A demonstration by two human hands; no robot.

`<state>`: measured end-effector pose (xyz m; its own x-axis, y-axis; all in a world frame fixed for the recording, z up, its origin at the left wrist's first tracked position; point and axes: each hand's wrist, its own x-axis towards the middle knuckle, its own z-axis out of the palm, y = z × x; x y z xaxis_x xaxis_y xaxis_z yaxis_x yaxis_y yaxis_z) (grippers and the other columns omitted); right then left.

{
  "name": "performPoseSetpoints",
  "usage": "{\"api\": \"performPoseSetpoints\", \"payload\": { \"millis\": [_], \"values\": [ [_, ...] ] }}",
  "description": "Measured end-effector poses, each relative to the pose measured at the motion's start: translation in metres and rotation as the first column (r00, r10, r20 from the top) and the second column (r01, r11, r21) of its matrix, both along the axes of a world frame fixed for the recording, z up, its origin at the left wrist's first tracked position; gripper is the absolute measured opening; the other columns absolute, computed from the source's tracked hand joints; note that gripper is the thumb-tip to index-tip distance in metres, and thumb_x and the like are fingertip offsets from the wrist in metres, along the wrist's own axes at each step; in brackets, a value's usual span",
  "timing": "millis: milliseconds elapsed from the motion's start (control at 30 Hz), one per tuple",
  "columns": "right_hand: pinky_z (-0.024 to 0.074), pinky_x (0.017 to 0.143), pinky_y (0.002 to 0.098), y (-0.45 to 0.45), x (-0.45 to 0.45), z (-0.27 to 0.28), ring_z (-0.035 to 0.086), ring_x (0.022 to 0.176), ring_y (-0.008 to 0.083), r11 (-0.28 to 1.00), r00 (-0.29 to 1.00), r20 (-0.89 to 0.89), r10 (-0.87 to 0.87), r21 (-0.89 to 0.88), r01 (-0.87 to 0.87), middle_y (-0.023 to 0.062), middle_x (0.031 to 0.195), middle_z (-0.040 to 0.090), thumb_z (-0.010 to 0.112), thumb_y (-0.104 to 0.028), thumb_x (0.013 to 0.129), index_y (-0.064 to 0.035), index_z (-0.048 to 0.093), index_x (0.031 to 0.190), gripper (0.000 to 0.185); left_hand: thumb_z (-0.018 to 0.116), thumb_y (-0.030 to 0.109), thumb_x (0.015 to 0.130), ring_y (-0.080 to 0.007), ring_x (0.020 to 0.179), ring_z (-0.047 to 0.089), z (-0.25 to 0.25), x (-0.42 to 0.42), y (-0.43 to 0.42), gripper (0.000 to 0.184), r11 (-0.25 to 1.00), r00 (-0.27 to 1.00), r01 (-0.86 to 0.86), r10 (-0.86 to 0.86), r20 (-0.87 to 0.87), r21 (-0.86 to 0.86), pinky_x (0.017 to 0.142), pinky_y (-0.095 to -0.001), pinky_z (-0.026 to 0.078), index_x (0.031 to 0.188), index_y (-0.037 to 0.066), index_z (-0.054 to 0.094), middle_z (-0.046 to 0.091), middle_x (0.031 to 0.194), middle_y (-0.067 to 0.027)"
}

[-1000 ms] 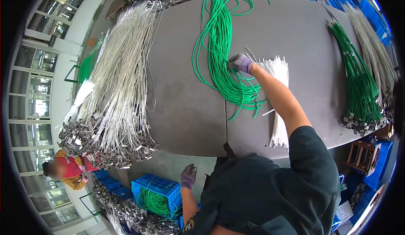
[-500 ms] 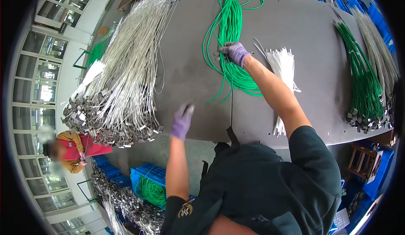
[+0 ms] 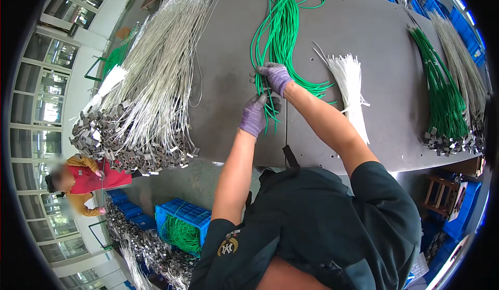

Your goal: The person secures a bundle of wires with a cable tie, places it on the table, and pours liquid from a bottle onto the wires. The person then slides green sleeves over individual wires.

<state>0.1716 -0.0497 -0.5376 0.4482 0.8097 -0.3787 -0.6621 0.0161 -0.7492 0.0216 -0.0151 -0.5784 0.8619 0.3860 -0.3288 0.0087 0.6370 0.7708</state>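
Note:
A long bundle of green cables (image 3: 283,35) lies over the middle of the table, looped at its far end. My right hand (image 3: 275,76), in a purple and grey glove, closes round several strands at the bundle's left side. Just below it, my left hand (image 3: 253,116), gloved the same way, is wrapped round the lower part of those strands. Their loose ends hang out beneath my fingers. The other cable ends spread to the right, under my right wrist. To the right of my right forearm lies a bunch of white plastic strips (image 3: 347,84) that look like cable ties.
A large heap of clear-coated wires (image 3: 161,66) with metal tags covers the table's left. Tagged green wires (image 3: 442,87) lie at the right edge. A blue crate (image 3: 182,214) of green cable stands on the floor. Another person (image 3: 86,181) is at the far left.
My left hand has come up and right from the table's near edge and closed on the green cables. My right hand has shifted slightly left and down, drawing some strands apart from the bundle.

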Motion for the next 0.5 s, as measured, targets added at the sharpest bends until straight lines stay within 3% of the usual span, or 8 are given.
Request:
{"api": "performPoseSetpoints", "payload": {
  "millis": [133, 167, 233, 267, 333, 367, 467, 500],
  "values": [
    [0.051, 0.055, 0.0322, -0.007, -0.014, -0.022, 0.062, 0.061, 0.0208, 0.987, 0.969, 0.19, 0.158, -0.042, -0.153, 0.011, 0.078, 0.065, 0.057, -0.021, 0.088, -0.0004, 0.056, 0.098, 0.022, 0.054, 0.026, 0.089, -0.023, 0.066, 0.061, -0.002, -0.01, 0.009, 0.028, 0.992, 0.992, -0.118, 0.119, 0.03, -0.04, 0.062, -0.0385, 0.052, 0.11, 0.007, 0.057, 0.063, 0.08, -0.007],
    [0.0504, 0.056, 0.0301, -0.02, -0.017, -0.028, 0.059, 0.06, 0.0168, 0.962, 0.946, 0.182, 0.27, -0.012, -0.272, 0.0074, 0.077, 0.063, 0.055, -0.025, 0.089, -0.0037, 0.059, 0.095, 0.022, 0.053, 0.021, 0.089, -0.0226, 0.065, 0.06, 0.001, -0.012, 0.009, 0.022, 0.981, 0.978, -0.169, 0.179, 0.109, -0.097, 0.063, -0.038, 0.052, 0.104, 0.007, 0.058, 0.062, 0.077, -0.0061],
    [0.0506, 0.06, 0.0291, -0.032, -0.034, -0.038, 0.059, 0.065, 0.0146, 0.934, 0.908, 0.237, 0.346, 0.01, -0.358, 0.0058, 0.078, 0.062, 0.053, -0.03, 0.09, -0.0025, 0.059, 0.097, 0.03, 0.053, 0.018, 0.088, -0.0221, 0.063, 0.059, -0.002, -0.014, 0.015, 0.017, 0.951, 0.956, -0.282, 0.29, 0.048, -0.123, 0.062, -0.0373, 0.052, 0.101, 0.007, 0.058, 0.061, 0.074, -0.0065],
    [0.0503, 0.063, 0.028, -0.043, -0.041, -0.042, 0.059, 0.07, 0.0132, 0.93, 0.844, 0.393, 0.365, -0.112, -0.35, 0.0046, 0.083, 0.062, 0.052, -0.034, 0.089, -0.0004, 0.058, 0.107, 0.039, 0.053, 0.014, 0.087, -0.0215, 0.061, 0.058, -0.003, -0.015, 0.018, 0.013, 0.916, 0.925, -0.377, 0.379, -0.013, -0.139, 0.06, -0.0365, 0.051, 0.097, 0.007, 0.058, 0.06, 0.072, -0.007],
    [0.05, 0.065, 0.0269, -0.06, -0.06, -0.031, 0.06, 0.075, 0.0123, 0.936, 0.829, 0.449, 0.333, -0.049, -0.349, 0.0047, 0.09, 0.062, 0.053, -0.039, 0.087, 0.0022, 0.051, 0.119, 0.052, 0.052, 0.015, 0.088, -0.0218, 0.063, 0.059, -0.006, -0.019, 0.019, 0.011, 0.885, 0.898, -0.439, 0.438, -0.044, -0.157, 0.062, -0.0378, 0.052, 0.096, 0.008, 0.057, 0.061, 0.074, -0.0071],
    [0.0498, 0.065, 0.0261, -0.061, -0.063, -0.051, 0.059, 0.078, 0.0117, 0.929, 0.858, 0.362, 0.365, -0.084, -0.36, 0.0056, 0.094, 0.061, 0.058, -0.035, 0.086, 0.0016, 0.043, 0.128, 0.058, 0.052, 0.015, 0.089, -0.0221, 0.066, 0.059, -0.007, -0.018, 0.02, 0.01, 0.857, 0.873, -0.487, 0.483, -0.066, -0.17, 0.064, -0.0391, 0.052, 0.095, 0.009, 0.056, 0.061, 0.076, -0.0073],
    [0.0498, 0.071, 0.0283, -0.07, -0.086, -0.055, 0.06, 0.079, 0.0142, 0.913, 0.862, 0.305, 0.405, -0.187, -0.363, 0.0071, 0.096, 0.062, 0.064, -0.034, 0.083, -0.0001, 0.045, 0.126, 0.058, 0.051, 0.017, 0.09, -0.0221, 0.068, 0.059, -0.003, -0.012, 0.017, 0.008, 0.816, 0.83, -0.557, 0.554, -0.063, -0.152, 0.065, -0.0389, 0.052, 0.092, 0.01, 0.055, 0.062, 0.077, -0.0073],
    [0.0496, 0.065, 0.0272, -0.07, -0.092, -0.053, 0.061, 0.072, 0.0131, 0.902, 0.887, 0.18, 0.425, -0.166, -0.398, 0.0067, 0.087, 0.064, 0.064, -0.025, 0.083, 0.0016, 0.053, 0.114, 0.042, 0.051, 0.017, 0.09, -0.0217, 0.067, 0.059, -0.004, -0.011, 0.017, 0.007, 0.803, 0.811, -0.583, 0.584, -0.037, -0.12, 0.064, -0.0375, 0.052, 0.091, 0.01, 0.054, 0.062, 0.076, -0.0072]
  ]
}}
